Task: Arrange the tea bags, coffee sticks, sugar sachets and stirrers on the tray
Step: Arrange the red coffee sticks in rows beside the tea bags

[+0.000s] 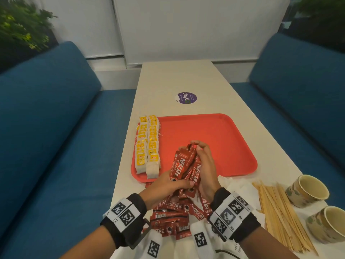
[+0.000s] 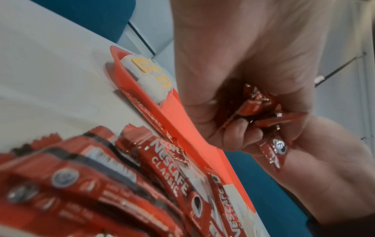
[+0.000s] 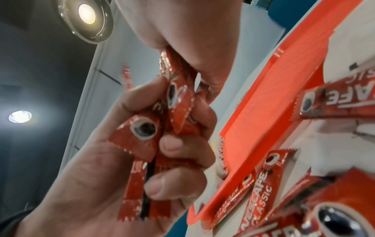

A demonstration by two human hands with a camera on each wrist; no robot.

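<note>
Tea bags: two neat rows along the tray's left edge, overlapping like tiles; this part looks done.
Tray: red, lying across the middle of the table; the floor right of the tea bags is bare, and that is where the coffee should go.
Left hand: fingers curled round the near end of a bundle of sticks, held over the tray's near edge.
Bundle: red coffee sticks, fanned and uneven, some ends jutting past the rest; it is in the air, touching neither tray nor table.
Right hand: wrapped round the bundle from the right, fingertips pinching the far ends as if squaring them up.
Loose sticks: a heap on the table at its near edge, between the wrists, not yet gathered.
Step in hand: by my reading, evening the bundle before laying it down.
Doing it well: tap the ends level, keep the printed faces one way, then lay the sticks just beside the tea bags and parallel to them, leaving the right side free.
Risk: the foil looks slippery, so a loose hold could let the sticks slide out.
Stirrers: wooden, spread near the table's near right corner, waiting.
Cups: two, right of the stirrers.
Sugar sachets: I cannot pick them out.
</note>
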